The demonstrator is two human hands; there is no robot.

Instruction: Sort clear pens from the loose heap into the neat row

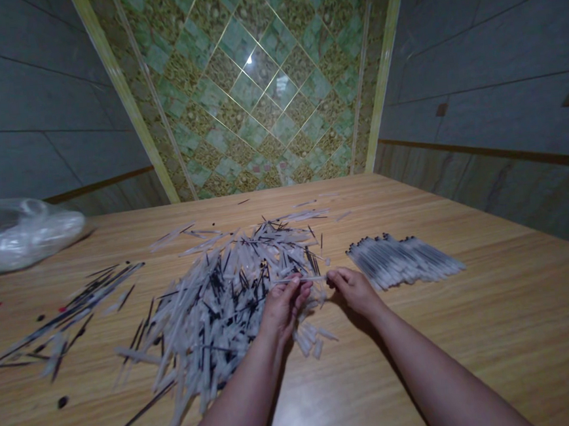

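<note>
A big loose heap of clear pen barrels and thin black refills (222,296) covers the middle of the wooden table (471,329). My left hand (282,305) rests at the heap's right edge, fingers pinched on one clear pen barrel (309,279) held level. My right hand (352,290) pinches the same barrel's other end. A few clear caps (311,341) lie just below my left hand. To the right, a neat row of assembled pens (404,259) lies side by side.
A crumpled clear plastic bag (17,232) sits at the far left. Loose black refills and barrels (70,308) are scattered on the left. Grey tiled walls and a green patterned panel close in behind the table's far edge.
</note>
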